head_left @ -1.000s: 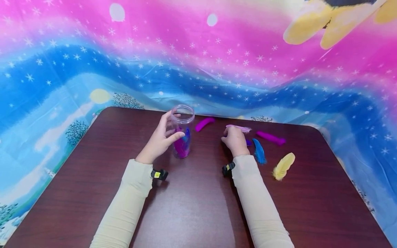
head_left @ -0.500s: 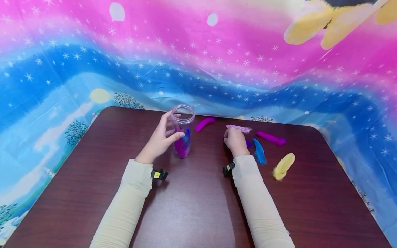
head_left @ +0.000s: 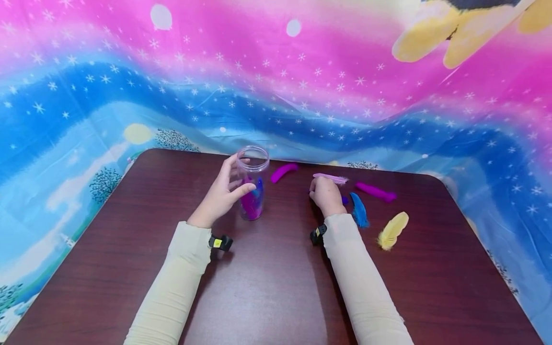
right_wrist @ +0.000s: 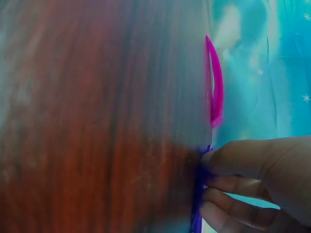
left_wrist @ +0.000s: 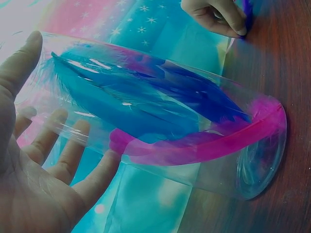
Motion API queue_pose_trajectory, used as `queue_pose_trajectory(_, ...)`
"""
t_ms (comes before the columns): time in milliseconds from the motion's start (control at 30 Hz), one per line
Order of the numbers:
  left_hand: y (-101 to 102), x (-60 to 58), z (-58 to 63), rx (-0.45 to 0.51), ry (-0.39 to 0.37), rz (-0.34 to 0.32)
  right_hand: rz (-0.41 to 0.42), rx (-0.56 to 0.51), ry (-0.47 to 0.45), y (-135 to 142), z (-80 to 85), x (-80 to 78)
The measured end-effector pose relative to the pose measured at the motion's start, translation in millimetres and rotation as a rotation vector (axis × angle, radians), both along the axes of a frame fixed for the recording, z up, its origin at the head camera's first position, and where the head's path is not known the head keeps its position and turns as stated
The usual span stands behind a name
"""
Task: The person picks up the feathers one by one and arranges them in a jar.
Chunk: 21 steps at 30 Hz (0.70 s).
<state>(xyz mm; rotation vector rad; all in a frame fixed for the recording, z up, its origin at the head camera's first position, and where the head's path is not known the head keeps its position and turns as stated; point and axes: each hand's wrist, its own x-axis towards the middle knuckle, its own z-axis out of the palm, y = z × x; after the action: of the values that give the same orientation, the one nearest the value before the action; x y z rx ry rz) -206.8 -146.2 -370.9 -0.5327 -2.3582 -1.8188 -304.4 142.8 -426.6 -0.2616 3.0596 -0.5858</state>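
A tall clear jar without a lid stands upright on the table. My left hand holds it, thumb on the near side and fingers round the far side. Inside, the left wrist view shows a turquoise feather, a dark blue feather and a magenta feather. Over on the right, my right hand is low at the tabletop. In the right wrist view its thumb and fingertips pinch a purple feather, partly hidden by the hand in the head view.
Near the back edge of the brown table lie a magenta feather and a pale pink feather. Another magenta feather, a blue feather and a yellow feather lie farther right. A printed cloth hangs behind.
My right hand shifts very slightly at the same spot over the purple feather. The left hand and the jar stay where they were.
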Motion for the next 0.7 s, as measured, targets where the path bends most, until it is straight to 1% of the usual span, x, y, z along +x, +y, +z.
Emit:
queue_pose_trajectory(300,-0.3,-0.9,-1.1,0.004,0.007,-0.003,0.025,0.015,-0.006,0.8,1.0,0.1)
queue_pose_trajectory(567,0.0,0.4,0.7,0.011,0.002,-0.003,0.025,-0.001,0.048,-0.9,2.6,4.1)
queue_pose_trajectory(667,0.1,-0.6,-0.3,0.009,-0.002,-0.002,0.015,-0.017,0.072,-2.8,5.8,7.3)
queue_pose_trajectory(700,-0.4,-2.4,-2.7,0.008,-0.003,-0.001,0.012,-0.023,0.081,-3.6,7.2,8.4)
